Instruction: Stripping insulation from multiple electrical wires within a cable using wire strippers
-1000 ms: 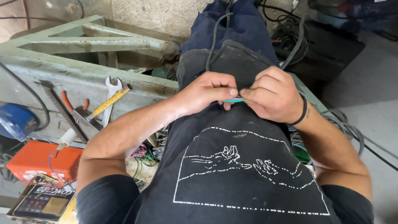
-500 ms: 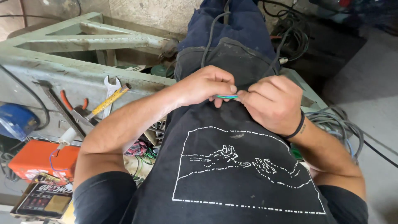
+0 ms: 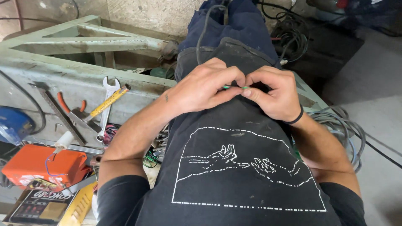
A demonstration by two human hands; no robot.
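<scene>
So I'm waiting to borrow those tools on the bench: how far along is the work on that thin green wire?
Nothing finished is visible. In hand: the left hand and right hand pinch the thin green wire between their fingers, above the lap. The silver open-ended spanner, yellow-handled tool and orange-handled pliers lie untouched on the pale green metal frame. What is left cannot be judged; the wire's ends are hidden.

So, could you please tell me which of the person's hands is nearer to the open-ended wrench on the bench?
Left. The left hand is closer to the wrench, which lies to its left; the right hand sits farther away, beyond the left hand.
</scene>
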